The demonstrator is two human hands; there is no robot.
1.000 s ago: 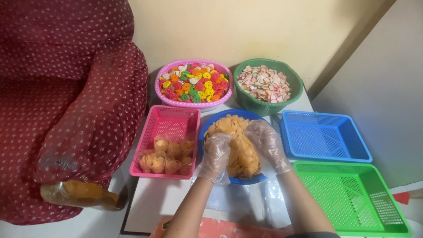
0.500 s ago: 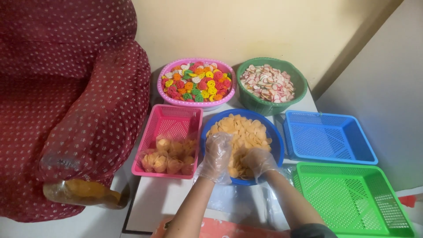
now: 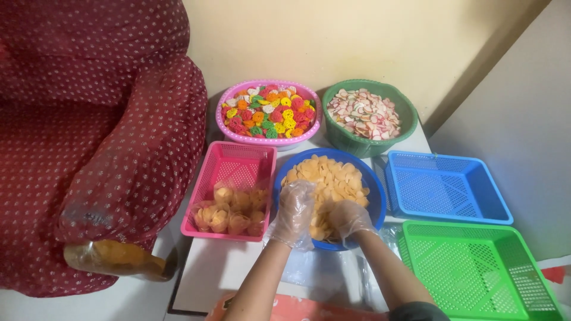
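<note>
Yellow chips (image 3: pixel 333 181) fill blue bowl (image 3: pixel 376 196), table centre. Left hand (image 3: pixel 294 208), clear glove, curled around handful at bowl's 8 o'clock. Right hand (image 3: pixel 348 219) digs in at 6 o'clock; grip hidden, cannot tell. Pink basket (image 3: pixel 235 163) lies at 9 o'clock, nearer left hand.

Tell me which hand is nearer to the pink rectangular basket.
Left. The left hand is at the blue bowl's left edge, right beside the pink rectangular basket. The right hand is farther right, in the bowl's yellow crackers.
</note>
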